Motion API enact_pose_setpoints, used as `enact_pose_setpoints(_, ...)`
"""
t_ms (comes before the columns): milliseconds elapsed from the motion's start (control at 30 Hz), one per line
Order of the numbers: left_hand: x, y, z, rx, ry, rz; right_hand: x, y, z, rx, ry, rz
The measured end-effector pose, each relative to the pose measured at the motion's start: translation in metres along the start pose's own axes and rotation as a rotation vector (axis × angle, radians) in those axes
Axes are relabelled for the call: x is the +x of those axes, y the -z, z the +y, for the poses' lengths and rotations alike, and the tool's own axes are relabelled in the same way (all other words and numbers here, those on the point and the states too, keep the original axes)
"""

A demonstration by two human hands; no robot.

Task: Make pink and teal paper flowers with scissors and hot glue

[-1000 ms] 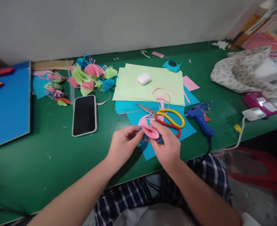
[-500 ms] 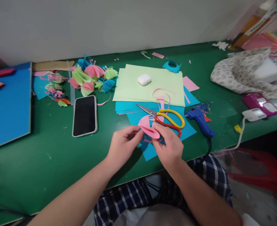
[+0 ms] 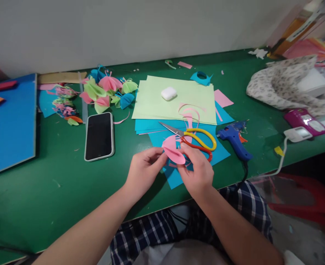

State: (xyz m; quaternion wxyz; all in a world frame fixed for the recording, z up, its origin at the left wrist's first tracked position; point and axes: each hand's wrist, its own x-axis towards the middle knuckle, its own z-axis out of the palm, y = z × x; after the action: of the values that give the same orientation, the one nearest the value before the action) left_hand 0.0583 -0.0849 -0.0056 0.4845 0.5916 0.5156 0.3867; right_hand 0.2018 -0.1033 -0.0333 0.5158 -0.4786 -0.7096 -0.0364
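Observation:
A folded pink paper shape with rounded lobes (image 3: 173, 151) is held just above the table's front part. My left hand (image 3: 144, 169) pinches its left edge between thumb and fingers. On the other side, my right hand (image 3: 197, 169) has its closed fingers at the right edge, with some fingertips hidden behind the paper. Scissors (image 3: 181, 134) with one yellow and one red handle lie just beyond my right hand. Beneath them are pink paper offcuts (image 3: 189, 119) and blue sheets (image 3: 219, 151). Light green sheets (image 3: 148, 101) are stacked farther back.
Folded paper butterflies (image 3: 111, 84) are heaped at the back left, behind a phone (image 3: 99, 137). A white earbud case (image 3: 168, 93) rests on the green sheets. To the right are a blue glue gun (image 3: 236, 143), a patterned cloth (image 3: 264, 86) and a blue board (image 3: 10, 125) far left.
The pink paper has tilted slightly, showing more of its front lobe. My right hand has shifted a little left; my left hand stays nearly still.

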Motion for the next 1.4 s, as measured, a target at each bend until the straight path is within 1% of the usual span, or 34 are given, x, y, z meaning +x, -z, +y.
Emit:
enact_pose_setpoints(67,-0.001,0.001,0.0,0.019,-0.007,0.017,0.001,0.004,0.001,0.078,-0.045,-0.068)
enact_pose_setpoints(200,-0.001,0.004,-0.001,0.073,-0.052,0.051,0.008,0.017,0.005,0.299,-0.137,-0.287)
enact_pose_setpoints(267,0.0,0.005,-0.002,0.082,-0.062,0.074,0.011,0.023,0.009,0.359,-0.198,-0.377)
enact_pose_setpoints(333,0.0,0.006,-0.002,0.097,-0.08,0.084,0.013,0.026,0.014,0.395,-0.238,-0.438)
enact_pose_setpoints(400,0.0,0.007,-0.001,0.151,-0.141,0.077,0.014,0.028,0.017,0.448,-0.273,-0.464)
enact_pose_setpoints(533,-0.002,0.008,0.002,0.25,-0.299,0.064,0.015,0.031,0.02,0.564,-0.38,-0.462)
enact_pose_setpoints(600,-0.002,0.008,0.003,0.206,-0.293,0.062,0.015,0.033,0.021,0.626,-0.449,-0.466)
enact_pose_setpoints(667,-0.002,0.007,0.004,0.077,-0.18,0.046,0.015,0.032,0.021,0.726,-0.519,-0.446)
enact_pose_setpoints(767,0.002,0.006,0.002,-0.235,0.097,-0.033,0.015,0.027,0.02,0.84,-0.598,-0.391)
enact_pose_setpoints(833,0.005,0.006,0.0,-0.417,0.268,-0.104,0.015,0.022,0.018,0.823,-0.661,-0.359)
enact_pose_setpoints(900,0.007,0.006,-0.003,-0.532,0.4,-0.162,0.015,0.017,0.016,0.766,-0.722,-0.328)
enact_pose_setpoints(967,0.008,0.006,-0.004,-0.601,0.481,-0.21,0.014,0.014,0.013,0.712,-0.756,-0.296)
enact_pose_setpoints(1067,0.008,0.005,-0.005,-0.661,0.513,-0.257,0.014,0.012,0.01,0.693,-0.804,-0.242)
enact_pose_setpoints(1133,0.007,0.004,-0.003,-0.643,0.491,-0.26,0.013,0.011,0.009,0.742,-0.857,-0.216)
enact_pose_setpoints(1167,0.007,0.004,-0.002,-0.605,0.458,-0.248,0.013,0.011,0.009,0.782,-0.88,-0.214)
enact_pose_setpoints(1233,0.005,0.003,0.0,-0.458,0.341,-0.201,0.012,0.01,0.009,0.863,-0.915,-0.232)
enact_pose_setpoints(1333,0.002,0.003,0.002,-0.158,0.119,-0.119,0.012,0.008,0.01,0.952,-0.933,-0.26)
enact_pose_setpoints(1400,0.0,0.003,0.002,0.006,0.022,-0.105,0.012,0.008,0.01,0.998,-0.934,-0.285)
